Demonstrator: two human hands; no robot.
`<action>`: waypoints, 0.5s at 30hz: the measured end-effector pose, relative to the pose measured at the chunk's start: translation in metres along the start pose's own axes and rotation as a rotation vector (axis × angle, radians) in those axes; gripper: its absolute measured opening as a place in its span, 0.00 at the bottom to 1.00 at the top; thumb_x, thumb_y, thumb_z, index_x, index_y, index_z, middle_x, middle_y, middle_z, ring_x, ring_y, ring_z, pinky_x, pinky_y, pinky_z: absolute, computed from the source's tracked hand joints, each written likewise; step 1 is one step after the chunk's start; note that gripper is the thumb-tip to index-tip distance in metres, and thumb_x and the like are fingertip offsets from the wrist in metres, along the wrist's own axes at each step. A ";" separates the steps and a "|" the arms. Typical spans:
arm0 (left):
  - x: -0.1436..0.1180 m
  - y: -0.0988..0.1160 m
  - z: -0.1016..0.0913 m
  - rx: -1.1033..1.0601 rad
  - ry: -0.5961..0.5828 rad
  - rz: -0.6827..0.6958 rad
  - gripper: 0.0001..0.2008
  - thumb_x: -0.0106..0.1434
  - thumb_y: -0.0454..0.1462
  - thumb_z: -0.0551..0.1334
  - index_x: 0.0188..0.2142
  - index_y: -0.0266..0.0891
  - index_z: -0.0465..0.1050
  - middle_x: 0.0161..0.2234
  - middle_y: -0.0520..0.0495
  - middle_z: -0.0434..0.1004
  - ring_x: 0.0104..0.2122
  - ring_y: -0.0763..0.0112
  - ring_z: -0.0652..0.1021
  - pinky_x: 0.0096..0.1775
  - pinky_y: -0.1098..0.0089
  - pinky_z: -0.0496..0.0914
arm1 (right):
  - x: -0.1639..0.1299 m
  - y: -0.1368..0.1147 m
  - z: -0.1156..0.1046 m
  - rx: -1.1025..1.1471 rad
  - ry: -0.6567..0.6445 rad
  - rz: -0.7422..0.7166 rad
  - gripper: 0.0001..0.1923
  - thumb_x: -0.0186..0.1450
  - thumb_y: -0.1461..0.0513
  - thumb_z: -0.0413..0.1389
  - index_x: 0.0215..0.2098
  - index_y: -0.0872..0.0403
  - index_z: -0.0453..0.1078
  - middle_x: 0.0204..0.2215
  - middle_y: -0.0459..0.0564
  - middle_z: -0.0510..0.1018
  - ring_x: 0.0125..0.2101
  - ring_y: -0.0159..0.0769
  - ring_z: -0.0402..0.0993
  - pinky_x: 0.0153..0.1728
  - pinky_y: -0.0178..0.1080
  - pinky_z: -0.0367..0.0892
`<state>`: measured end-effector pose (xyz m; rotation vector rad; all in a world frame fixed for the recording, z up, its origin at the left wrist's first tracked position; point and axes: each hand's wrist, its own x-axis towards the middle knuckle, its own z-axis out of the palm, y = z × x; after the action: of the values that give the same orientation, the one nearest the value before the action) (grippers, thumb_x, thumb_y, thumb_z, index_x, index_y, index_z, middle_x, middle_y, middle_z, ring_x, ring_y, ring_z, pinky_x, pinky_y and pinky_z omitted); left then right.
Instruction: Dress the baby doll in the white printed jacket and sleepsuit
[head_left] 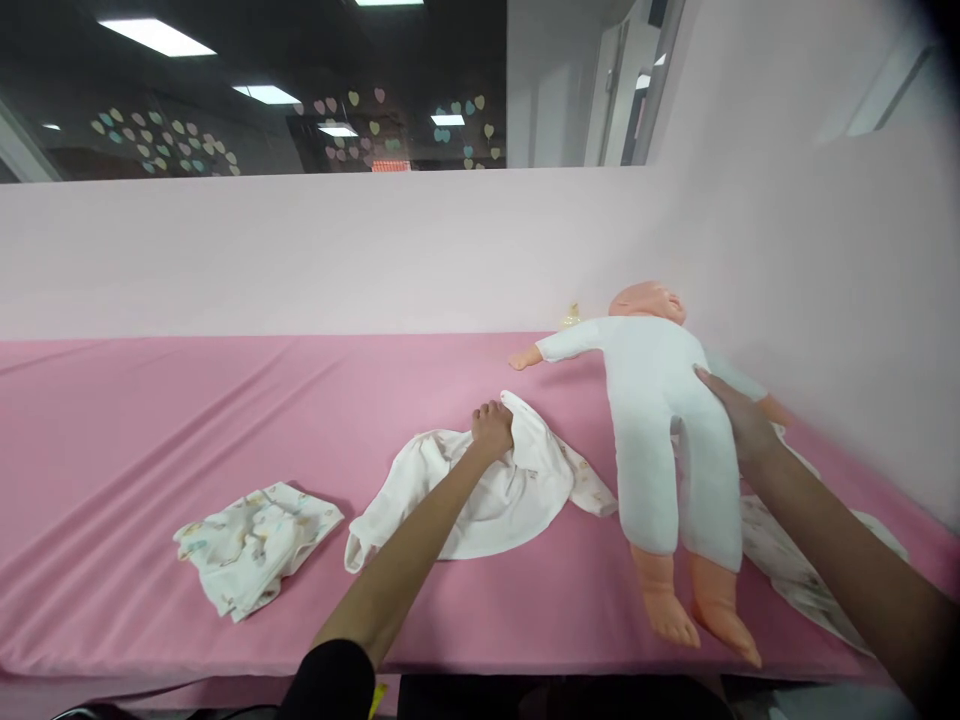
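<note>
hands work apart on the pink table cover (150, 420). our left hand (493, 428) sits closed, bunching the top edge of a white baby garment (495, 495) at the centre. at three o'clock of it, our right hand (739, 415) lies spread against the side of the baby doll (660, 420) in its white suit, fingers apart and gripping nothing. at eight o'clock of the garment lies a folded patterned cloth (251, 545). another printed cloth (795, 565) lies under the doll.
</note>
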<state>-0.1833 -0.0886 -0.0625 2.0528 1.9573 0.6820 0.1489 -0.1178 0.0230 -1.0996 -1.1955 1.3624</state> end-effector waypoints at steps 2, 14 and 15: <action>-0.012 0.001 -0.007 0.095 0.010 -0.022 0.17 0.66 0.34 0.53 0.48 0.24 0.72 0.50 0.23 0.70 0.56 0.38 0.69 0.57 0.45 0.59 | 0.000 0.007 -0.004 0.110 -0.004 0.024 0.17 0.63 0.49 0.59 0.46 0.48 0.74 0.36 0.52 0.82 0.35 0.45 0.78 0.29 0.40 0.69; -0.009 0.065 0.054 -0.262 -0.195 0.347 0.28 0.69 0.42 0.54 0.67 0.44 0.55 0.63 0.42 0.64 0.61 0.53 0.66 0.61 0.52 0.61 | 0.003 0.043 0.016 0.330 0.189 0.007 0.13 0.65 0.57 0.59 0.44 0.55 0.77 0.33 0.51 0.82 0.30 0.37 0.78 0.30 0.34 0.75; -0.006 0.066 0.056 -0.381 -0.221 0.359 0.28 0.68 0.41 0.54 0.67 0.45 0.55 0.64 0.44 0.63 0.62 0.54 0.66 0.62 0.53 0.60 | 0.000 0.042 0.022 0.326 0.193 0.011 0.13 0.64 0.57 0.60 0.44 0.56 0.77 0.33 0.51 0.82 0.30 0.37 0.78 0.30 0.34 0.75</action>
<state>-0.0989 -0.0913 -0.0811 2.1382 1.2396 0.7869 0.1230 -0.1214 -0.0167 -0.9784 -0.7965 1.3683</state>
